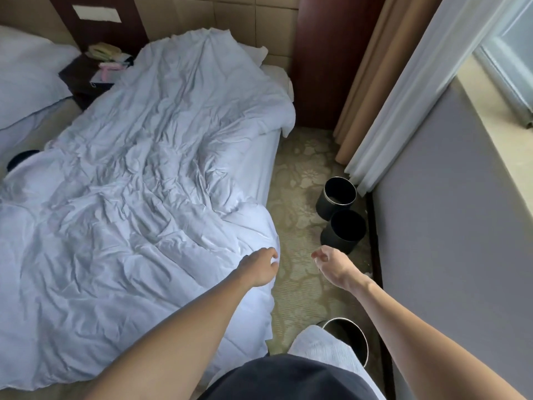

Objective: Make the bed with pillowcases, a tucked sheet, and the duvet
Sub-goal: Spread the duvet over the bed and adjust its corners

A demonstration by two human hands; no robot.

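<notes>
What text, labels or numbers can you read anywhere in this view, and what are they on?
No text can be read.
White plate on the wooden panel: no legible marks.
Items on the nightstand: too small and blurred to read.
Duvet and black bins: no print visible.

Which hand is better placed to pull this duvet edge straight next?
Probably left: the left hand is at the hanging edge of the duvet, while the right hand hovers over the carpet, touching no bedding.
</notes>
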